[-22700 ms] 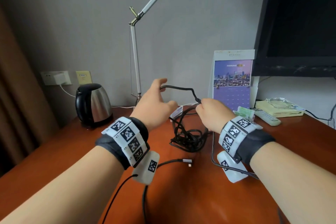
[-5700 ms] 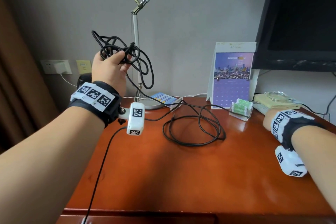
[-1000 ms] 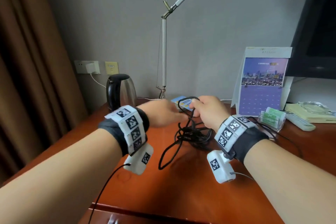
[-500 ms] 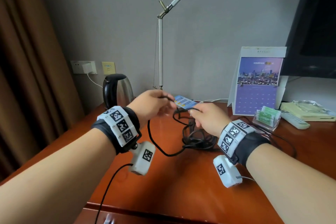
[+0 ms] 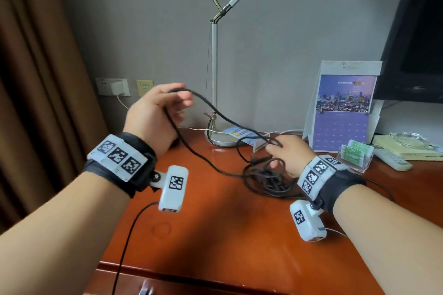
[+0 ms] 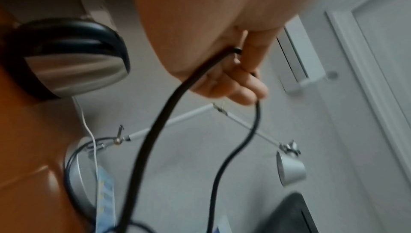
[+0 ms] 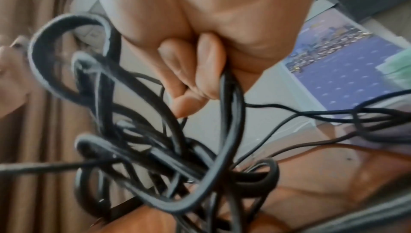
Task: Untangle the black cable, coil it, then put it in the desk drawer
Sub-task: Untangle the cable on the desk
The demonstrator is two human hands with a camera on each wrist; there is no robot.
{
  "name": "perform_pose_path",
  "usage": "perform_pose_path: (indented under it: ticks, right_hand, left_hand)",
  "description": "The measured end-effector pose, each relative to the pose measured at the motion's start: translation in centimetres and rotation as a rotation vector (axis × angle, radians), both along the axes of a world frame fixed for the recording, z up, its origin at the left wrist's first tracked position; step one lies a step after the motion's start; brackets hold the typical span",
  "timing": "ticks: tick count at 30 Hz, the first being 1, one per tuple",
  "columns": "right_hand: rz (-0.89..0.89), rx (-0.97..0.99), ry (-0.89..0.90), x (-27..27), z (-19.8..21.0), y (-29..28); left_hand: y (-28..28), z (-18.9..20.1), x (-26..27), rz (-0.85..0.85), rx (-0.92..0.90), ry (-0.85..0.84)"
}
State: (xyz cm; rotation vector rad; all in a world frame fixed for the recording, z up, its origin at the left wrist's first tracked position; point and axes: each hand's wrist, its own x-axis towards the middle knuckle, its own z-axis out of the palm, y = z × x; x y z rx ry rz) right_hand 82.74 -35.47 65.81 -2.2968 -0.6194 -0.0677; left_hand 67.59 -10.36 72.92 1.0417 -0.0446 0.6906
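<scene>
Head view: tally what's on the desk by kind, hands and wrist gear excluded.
Black cable: 1
Desk lamp: 1
Calendar: 1
Remote control: 1
Clear holder of green packets: 1
Yellow pad: 1
Blue leaflet: 1
Total: 7
</scene>
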Motion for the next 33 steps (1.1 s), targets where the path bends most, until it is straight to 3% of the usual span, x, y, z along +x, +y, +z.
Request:
perform_pose_path:
  ticks: [2, 3, 5, 7, 8, 12, 16, 18, 21, 25, 28, 29, 31, 33]
  right_hand:
    - [-0.123, 0.016, 0.031, 0.4, 0.0, -1.2]
    - [-0.166, 0.017, 0.033, 0.5, 0.1, -1.5]
    - [-0.21, -0.062, 0.005, 0.5, 0.4, -1.2]
    - [-0.227, -0.159, -0.037, 0.4, 0.9, -0.1]
    - [-0.23, -0.203, -0.055, 0.4, 1.1, 0.6]
    - [-0.214, -0.335, -0.128, -0.8, 1.9, 2.9]
    - [-0.202, -0.386, -0.186, -2.7, 2.8, 4.2]
    - [-0.179, -0.386, -0.2, -3.1, 2.7, 4.4]
    - [-0.158, -0.328, -0.193, -2.8, 2.6, 3.4]
    - [-0.212, -0.267, -0.11, -0.7, 2.0, 0.4]
    - [-0.29, -0.292, -0.105, 1.0, 1.3, -1.5]
    - [-0.315, -0.29, -0.094, 1.4, 1.1, -1.9]
    - [-0.342, -0.292, -0.076, 1.8, 0.9, -2.2]
    - [-0.332, -0.29, -0.082, 1.4, 1.1, -1.5]
  left_hand:
    - [3.4, -0.9, -0.4, 0.162, -0.149, 0.066]
    - [4.7, -1.7, -0.4, 0.251, -0.106, 0.197]
    - [6.1, -3.4, -0.4, 0.428, 0.311, 0.591]
    - [5.3, -4.3, -0.3, 0.517, 0.775, 0.789]
    - [4.0, -4.2, -0.3, 0.52, 0.911, 0.787]
    - [-2.4, -2.4, 0.4, 0.378, 1.152, 0.617]
    - [-6.8, -3.2, 2.2, 0.231, 1.499, 0.572]
    - [-7.4, -3.8, 3.0, 0.198, 1.551, 0.56]
    - [-5.8, -3.1, 3.2, 0.302, 1.489, 0.473]
    - [0.5, -2.6, 2.1, 0.322, 0.982, 0.39]
    - [5.7, -3.2, 1.1, 0.485, 0.759, 0.484]
    - [7.2, -3.6, 0.9, 0.559, 0.791, 0.581]
    - [9.0, -4.9, 0.7, 0.659, 1.031, 0.89]
    - [8.2, -6.0, 1.2, 0.633, 1.258, 1.086]
